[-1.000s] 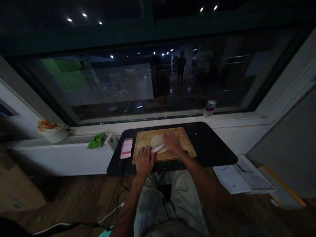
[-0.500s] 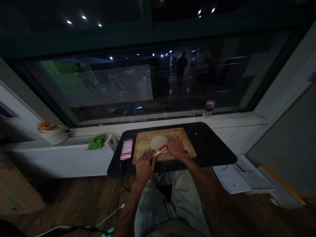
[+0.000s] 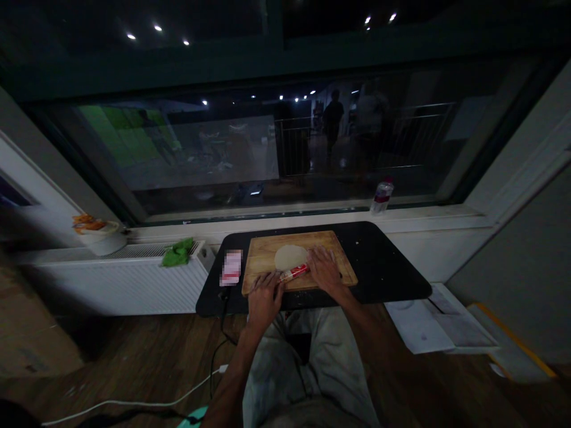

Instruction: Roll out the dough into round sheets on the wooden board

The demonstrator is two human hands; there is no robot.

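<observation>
A round, flat sheet of pale dough (image 3: 289,256) lies on a wooden cutting board (image 3: 259,252). Across its near edge rests a slim rolling pin (image 3: 294,273) with a red and white printed wrapping. My left hand (image 3: 265,294) lies over the pin's left end, its fingers stretched out toward the board and its thumb apart. Over the right end is my right hand (image 3: 323,268), palm down with fingers extended. Both hands cover the pin's ends, so only its middle shows.
The board sits on a black table (image 3: 383,267). Left of it lies a blurred pink-and-white item (image 3: 231,268). A water bottle (image 3: 382,196) stands on the windowsill. A green cloth (image 3: 177,252) and a white tub (image 3: 103,239) rest by the radiator (image 3: 147,291). Cables trail on the floor.
The rolling pin has turned, showing more of its red print, and its right end is nearer to me along with my right hand. The whole view has shifted slightly.
</observation>
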